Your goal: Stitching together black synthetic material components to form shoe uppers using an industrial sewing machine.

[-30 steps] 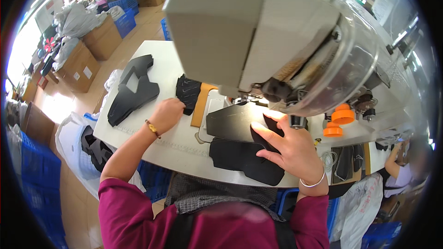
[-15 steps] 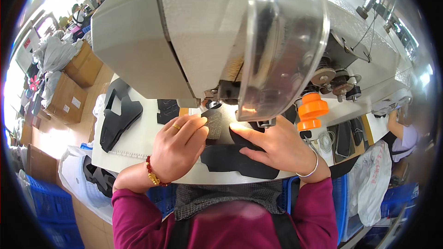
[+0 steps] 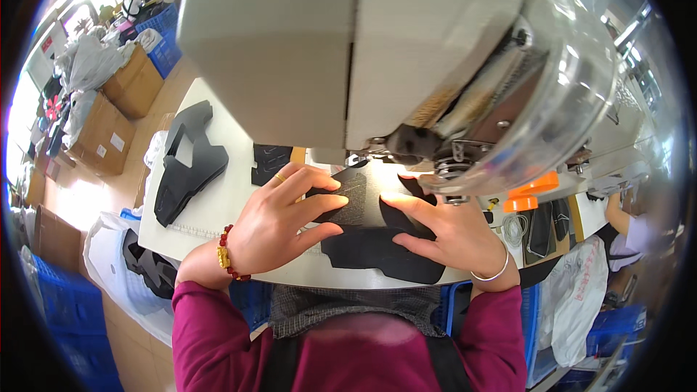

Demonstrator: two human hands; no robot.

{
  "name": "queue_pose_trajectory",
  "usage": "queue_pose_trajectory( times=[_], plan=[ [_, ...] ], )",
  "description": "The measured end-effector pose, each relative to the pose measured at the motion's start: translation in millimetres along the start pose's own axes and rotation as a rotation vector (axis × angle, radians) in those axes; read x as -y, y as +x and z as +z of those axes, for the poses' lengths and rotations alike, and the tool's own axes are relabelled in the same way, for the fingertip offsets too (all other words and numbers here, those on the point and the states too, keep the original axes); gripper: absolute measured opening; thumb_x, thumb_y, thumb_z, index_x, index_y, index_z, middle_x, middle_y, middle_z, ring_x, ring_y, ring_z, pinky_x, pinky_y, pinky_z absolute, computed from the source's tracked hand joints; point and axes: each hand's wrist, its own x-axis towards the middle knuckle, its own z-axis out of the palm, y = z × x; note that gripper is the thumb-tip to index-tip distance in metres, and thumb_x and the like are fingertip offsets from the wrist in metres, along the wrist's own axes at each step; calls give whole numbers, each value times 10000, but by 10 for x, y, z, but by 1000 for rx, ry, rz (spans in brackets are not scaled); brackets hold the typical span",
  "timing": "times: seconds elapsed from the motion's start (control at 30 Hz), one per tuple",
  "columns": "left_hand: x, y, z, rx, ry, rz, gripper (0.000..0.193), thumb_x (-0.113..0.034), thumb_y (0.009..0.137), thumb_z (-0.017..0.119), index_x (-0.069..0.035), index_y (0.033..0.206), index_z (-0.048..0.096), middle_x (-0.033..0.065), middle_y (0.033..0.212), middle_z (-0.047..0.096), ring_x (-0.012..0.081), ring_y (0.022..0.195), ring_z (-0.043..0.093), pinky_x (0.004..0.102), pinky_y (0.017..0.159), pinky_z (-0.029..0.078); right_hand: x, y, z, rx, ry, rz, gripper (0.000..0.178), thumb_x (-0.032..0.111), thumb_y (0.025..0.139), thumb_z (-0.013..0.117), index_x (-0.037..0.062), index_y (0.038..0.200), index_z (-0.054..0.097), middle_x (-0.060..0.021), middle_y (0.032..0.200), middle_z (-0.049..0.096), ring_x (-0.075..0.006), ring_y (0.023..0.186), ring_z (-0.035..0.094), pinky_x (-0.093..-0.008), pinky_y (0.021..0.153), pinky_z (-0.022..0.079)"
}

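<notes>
Two bare hands at a sewing machine (image 3: 290, 51), seen from above. The sheet (image 3: 361, 196), dark and partly speckled, lies on the white table (image 3: 236, 196) below the machine head, brightly lit between the hands. The left hand (image 3: 287, 214) rests its fingertips on the sheet's left side; its grip is apart, with the thumb standing away from the forefinger. The right hand (image 3: 451, 229) lies over the black flap (image 3: 406, 219) at the sheet's right side; its grip is likewise apart, forefinger and thumb spread across the flap. The front piece (image 3: 383, 260), also black, lies nearer the table's front edge, just below the sheet. At the left, well apart, lies the cut-out (image 3: 190, 167), black and angular, with a small patch (image 3: 270, 160) between it and the machine. Orange knobs (image 3: 534, 190) and coiled cord (image 3: 514, 226) appear at the right.
</notes>
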Motion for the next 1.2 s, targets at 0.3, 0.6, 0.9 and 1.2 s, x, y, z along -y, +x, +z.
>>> queue_pose_trajectory(
  times=[0.3,0.6,0.9,1.2],
  plan=[
    [54,-53,17,2,-71,-13,381,-201,754,869,-54,1075,724,95,1143,635,333,1077,628,425,868,555,68,48,-17,-68,7,27,660,180,653,908,175,1275,690,-111,1295,575,-251,974,659,-368,749,566],
    [80,-47,20,12,-84,16,346,-177,760,856,-58,1055,718,74,1148,632,306,1081,619,402,880,557,80,63,-27,-54,48,24,698,257,661,917,185,1311,672,-115,1303,560,-254,958,631,-370,785,550],
    [78,-26,35,10,-61,28,332,-168,766,842,-67,1054,713,55,1150,635,291,1104,613,393,886,562,94,70,-37,-41,6,8,614,323,755,861,242,1335,677,-126,1213,530,-294,1006,597,-393,800,541],
    [92,-15,41,18,-94,22,426,-181,770,847,-55,1147,693,81,1133,637,317,1097,611,417,913,546,111,100,5,-31,-58,-48,509,265,792,794,324,1295,734,-101,1032,446,-279,930,483,-381,832,450]
  ],
)
